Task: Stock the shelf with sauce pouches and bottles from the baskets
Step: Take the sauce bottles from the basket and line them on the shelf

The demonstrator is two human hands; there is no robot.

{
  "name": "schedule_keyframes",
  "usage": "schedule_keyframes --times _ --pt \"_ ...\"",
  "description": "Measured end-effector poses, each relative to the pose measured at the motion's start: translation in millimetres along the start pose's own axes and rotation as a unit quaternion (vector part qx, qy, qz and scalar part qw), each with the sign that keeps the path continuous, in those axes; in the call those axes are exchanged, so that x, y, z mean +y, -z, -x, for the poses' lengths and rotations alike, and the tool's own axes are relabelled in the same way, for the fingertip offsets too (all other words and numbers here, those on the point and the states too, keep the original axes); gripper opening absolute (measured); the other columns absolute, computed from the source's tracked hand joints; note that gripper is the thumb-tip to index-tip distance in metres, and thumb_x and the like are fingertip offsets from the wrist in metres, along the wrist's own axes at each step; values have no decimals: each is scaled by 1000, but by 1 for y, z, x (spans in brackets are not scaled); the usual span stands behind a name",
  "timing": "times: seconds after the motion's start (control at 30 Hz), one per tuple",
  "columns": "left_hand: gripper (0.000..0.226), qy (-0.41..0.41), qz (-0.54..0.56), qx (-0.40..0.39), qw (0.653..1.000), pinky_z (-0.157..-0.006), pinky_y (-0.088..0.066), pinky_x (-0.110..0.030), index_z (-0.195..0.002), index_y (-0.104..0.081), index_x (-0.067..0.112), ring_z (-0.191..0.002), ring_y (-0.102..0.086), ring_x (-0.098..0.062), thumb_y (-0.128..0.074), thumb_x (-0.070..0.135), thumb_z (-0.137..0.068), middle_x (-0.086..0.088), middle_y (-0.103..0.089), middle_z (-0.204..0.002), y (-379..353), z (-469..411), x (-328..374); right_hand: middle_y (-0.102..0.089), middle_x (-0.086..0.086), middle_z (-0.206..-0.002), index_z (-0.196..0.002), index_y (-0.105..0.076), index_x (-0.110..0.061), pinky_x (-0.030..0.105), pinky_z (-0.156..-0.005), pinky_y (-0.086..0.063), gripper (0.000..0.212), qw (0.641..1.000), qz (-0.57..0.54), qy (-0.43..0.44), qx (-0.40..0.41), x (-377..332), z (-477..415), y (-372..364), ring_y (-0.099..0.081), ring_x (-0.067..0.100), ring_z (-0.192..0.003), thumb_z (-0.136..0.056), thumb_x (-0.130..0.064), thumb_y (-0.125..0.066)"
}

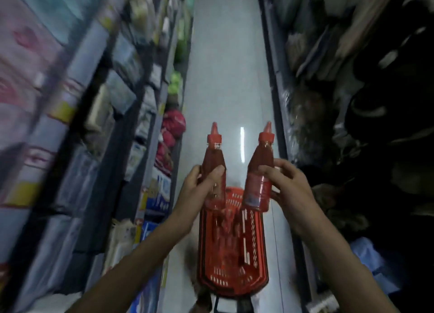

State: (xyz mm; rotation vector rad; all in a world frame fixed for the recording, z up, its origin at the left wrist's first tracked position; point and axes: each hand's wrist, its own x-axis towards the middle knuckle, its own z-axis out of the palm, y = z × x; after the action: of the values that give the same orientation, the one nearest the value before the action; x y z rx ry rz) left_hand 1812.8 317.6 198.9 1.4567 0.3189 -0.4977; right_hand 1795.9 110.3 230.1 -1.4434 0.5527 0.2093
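Aisle shelves (77,115) blur unreadably; basket (234,280) holds indistinct red shapes.

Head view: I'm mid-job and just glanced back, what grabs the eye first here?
Two red sauce bottles with pointed red caps stand out at centre, caps up: the left hand grips the left bottle and the right hand grips the right bottle. Just below them a red shopping basket sits on the pale aisle floor, with what look like more red bottles blurred inside. Stocked shelves flank the aisle, motion-blurred.

Head-worn camera looks steeply down, close above the red basket (218,275).
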Motion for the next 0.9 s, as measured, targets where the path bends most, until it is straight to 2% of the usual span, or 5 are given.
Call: schedule_keyframes --times 0.13,0.37,0.47,0.73,0.9 --pt "52 -50 60 -25 997 -81 -61 -47 -120 -64 15 -79 -72 -30 -77 52 -86 -15 -73 -92 -7 44 79 -73 14 -121 -113 -73 -14 55 -108 -49 28 996 -56 18 -73 -84 59 0 -67 36 -117 -93 -32 -65" --pt "61 -160 43 -46 985 -62 -59 -34 -128 -56 10 -75 -71 -27 -60 54 -86 -12 -74 -95 -12 133 150 -72 19 -122 -131 -57 -6 46 -93 -57 41 962 -183 47 -200 -168 145 2 -70 30 -103 -98 -28 -49" --pt "69 -198 37 -31 979 -74 -59 -42 -135 -55 5 -86 -69 -34 -59 58 -90 -22 -71 -106 -17 180 155 -68 23 -126 -139 -51 -3 47 -95 -54 46 949 -185 50 -249 -175 172 6 -67 33 -107 -101 -27 -44" --pt "44 -208 272 97 935 -70 -64 -42 -87 -85 15 -75 -75 -27 -51 40 -102 -17 -76 -93 -28 305 126 -72 15 -100 -115 -67 -5 36 -71 -62 41 926 -105 52 -358 -163 250 -8 -70 26 -82 -81 -28 -70" --pt "55 -219 291 192 911 -99 -54 -54 -113 -78 13 -97 -71 -32 -86 52 -74 -18 -71 -112 -6 404 86 -65 14 -92 -110 -68 -9 40 -72 -59 46 891 -46 41 -449 -136 303 -56 -68 27 -77 -72 -26 -88"
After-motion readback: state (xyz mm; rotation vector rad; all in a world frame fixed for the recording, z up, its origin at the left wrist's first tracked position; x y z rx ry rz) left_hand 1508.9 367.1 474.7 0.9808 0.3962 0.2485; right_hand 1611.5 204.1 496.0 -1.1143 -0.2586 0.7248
